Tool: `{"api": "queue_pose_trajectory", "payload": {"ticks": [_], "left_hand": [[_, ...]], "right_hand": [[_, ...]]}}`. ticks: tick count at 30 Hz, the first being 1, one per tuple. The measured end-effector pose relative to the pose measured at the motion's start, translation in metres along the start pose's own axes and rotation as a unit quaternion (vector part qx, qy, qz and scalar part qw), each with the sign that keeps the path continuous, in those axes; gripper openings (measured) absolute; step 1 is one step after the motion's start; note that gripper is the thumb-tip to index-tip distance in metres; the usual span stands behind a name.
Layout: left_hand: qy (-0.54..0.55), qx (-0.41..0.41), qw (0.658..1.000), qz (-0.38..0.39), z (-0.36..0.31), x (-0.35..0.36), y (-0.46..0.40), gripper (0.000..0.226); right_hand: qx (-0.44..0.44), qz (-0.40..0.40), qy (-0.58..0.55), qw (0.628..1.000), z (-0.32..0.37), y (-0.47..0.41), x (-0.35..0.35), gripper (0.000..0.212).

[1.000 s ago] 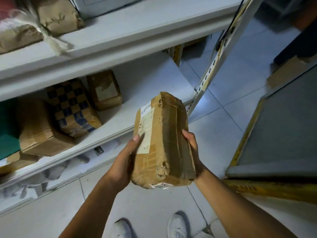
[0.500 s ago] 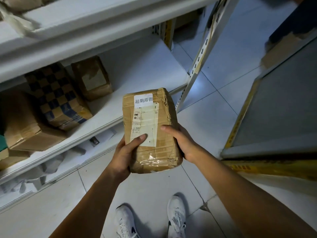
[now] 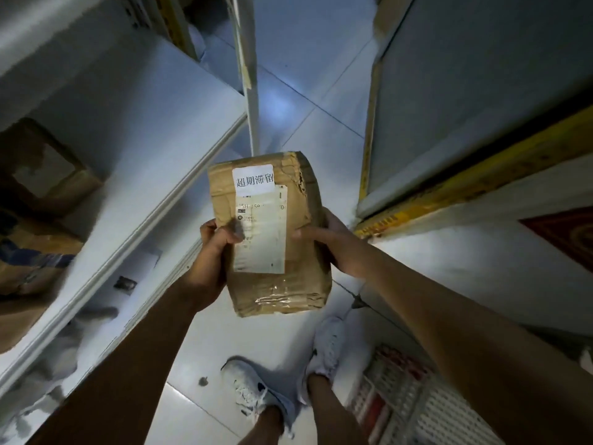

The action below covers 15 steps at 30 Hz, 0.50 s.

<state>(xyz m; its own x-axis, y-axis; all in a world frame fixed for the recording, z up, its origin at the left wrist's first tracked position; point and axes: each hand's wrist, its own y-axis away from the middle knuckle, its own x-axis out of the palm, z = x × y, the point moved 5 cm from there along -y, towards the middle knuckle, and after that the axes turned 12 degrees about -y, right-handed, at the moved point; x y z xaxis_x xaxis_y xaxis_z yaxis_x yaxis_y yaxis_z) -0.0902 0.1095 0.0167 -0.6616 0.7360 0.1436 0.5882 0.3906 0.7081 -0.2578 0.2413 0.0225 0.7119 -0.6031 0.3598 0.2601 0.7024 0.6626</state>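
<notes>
A worn, taped brown cardboard parcel [image 3: 298, 261] is held in the air over the tiled floor, its white shipping label and a white sticker with printed characters facing me. My left hand [image 3: 214, 248] grips its left edge, thumb curled onto the label. On the other side, my right hand [image 3: 333, 244] holds the right edge, thumb on the face and fingers hidden behind the parcel.
A white metal shelf [image 3: 144, 175] runs along the left with several cardboard parcels [image 3: 41, 175] on it; its upright post [image 3: 248, 75] stands ahead. At the right lie a grey platform with a yellow edge [image 3: 465, 184] and a white slatted crate [image 3: 426, 409]. My white shoes [image 3: 253, 390] are below.
The parcel was turned so its labelled face points up at me, and it stays in both hands. My view swung right and down, away from the shelf, bringing the crate into sight.
</notes>
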Motion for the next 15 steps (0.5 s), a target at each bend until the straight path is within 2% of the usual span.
{"api": "queue_pose_trajectory", "payload": {"ticks": [5, 6, 9, 12, 15], "left_hand": [[-0.065, 0.007, 0.998, 0.027, -0.01, 0.036, -0.014, 0.09], [-0.082, 0.011, 0.996, 0.035, -0.013, 0.043, -0.015, 0.088], [-0.136, 0.002, 0.988, 0.07, -0.015, 0.063, -0.015, 0.079], [-0.185, -0.006, 0.978, 0.099, -0.013, 0.077, -0.011, 0.065], [-0.22, -0.007, 0.966, 0.134, -0.008, 0.094, -0.006, 0.074]], "right_hand": [[-0.023, -0.07, -0.052, 0.996, -0.007, 0.012, -0.027, 0.112], [-0.034, -0.075, -0.06, 0.995, -0.008, 0.017, -0.03, 0.106], [-0.068, -0.064, -0.088, 0.992, -0.015, 0.038, -0.04, 0.056], [-0.084, -0.082, -0.12, 0.986, -0.029, 0.061, -0.05, 0.045], [-0.097, -0.113, -0.161, 0.976, -0.049, 0.084, -0.058, 0.033]]}}
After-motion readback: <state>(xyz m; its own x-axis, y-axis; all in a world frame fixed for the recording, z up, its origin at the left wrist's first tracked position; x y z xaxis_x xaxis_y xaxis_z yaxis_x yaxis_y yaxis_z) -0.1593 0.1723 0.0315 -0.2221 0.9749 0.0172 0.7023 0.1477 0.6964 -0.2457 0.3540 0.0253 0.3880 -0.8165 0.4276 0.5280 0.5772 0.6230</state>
